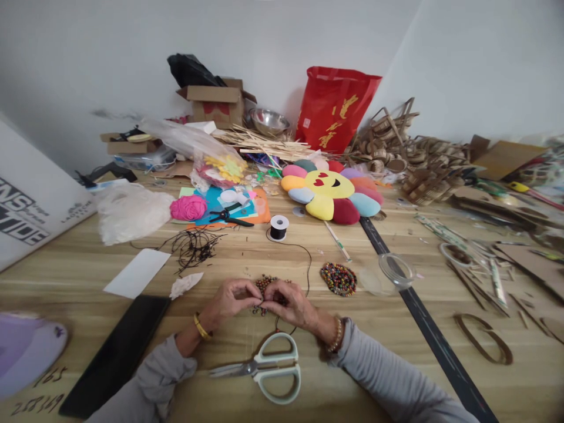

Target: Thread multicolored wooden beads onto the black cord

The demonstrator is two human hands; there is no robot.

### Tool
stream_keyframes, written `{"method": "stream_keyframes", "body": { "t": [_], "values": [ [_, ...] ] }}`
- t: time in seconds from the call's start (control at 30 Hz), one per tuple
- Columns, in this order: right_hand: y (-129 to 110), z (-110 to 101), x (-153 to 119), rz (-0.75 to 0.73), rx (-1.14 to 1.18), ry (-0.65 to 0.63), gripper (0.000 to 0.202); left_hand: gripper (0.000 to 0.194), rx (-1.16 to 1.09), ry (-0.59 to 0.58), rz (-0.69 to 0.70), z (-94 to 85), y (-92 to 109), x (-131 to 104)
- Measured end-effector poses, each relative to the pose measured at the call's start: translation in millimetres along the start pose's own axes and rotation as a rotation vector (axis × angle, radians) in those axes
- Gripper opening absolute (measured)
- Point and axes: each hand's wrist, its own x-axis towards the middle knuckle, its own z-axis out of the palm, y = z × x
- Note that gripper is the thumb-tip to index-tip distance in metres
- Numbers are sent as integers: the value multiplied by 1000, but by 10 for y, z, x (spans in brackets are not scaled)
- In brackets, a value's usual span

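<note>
My left hand [234,301] and my right hand [289,304] meet fingertip to fingertip over a small pile of dark brown beads [267,281]. Both are closed in a pinch, and what lies between the fingertips is too small to make out. Thin black cord [310,258] runs from a white spool [279,227], round past my right hand, and shows again below it. Just in front of my hands lie white-handled scissors [277,367], blades pointing left. To the right of my right hand is a coil of multicoloured strung beads [338,279].
A clear round container [396,270] stands at right, by a dark strip [434,341]. On the left lie a black flat panel [117,355], white paper [137,273] and tangled black cords [197,248]. Behind are a flower cushion [332,191] and a red bag [337,108].
</note>
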Motion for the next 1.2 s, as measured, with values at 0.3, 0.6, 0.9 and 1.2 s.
{"method": "stream_keyframes", "body": {
  "t": [0.3,0.6,0.9,1.2],
  "values": [
    [-6,-23,35,-93,-34,-85,7,23,27,-27,81,-4,50,20],
    [-51,-48,20,-71,-9,-106,19,24,44,-23,76,-15,87,3],
    [-42,-36,44,-99,-20,-72,8,24,69,1,75,-27,79,12],
    [-76,-65,77,-122,-31,-83,10,24,61,-114,-29,-94,34,17]
  ]
}}
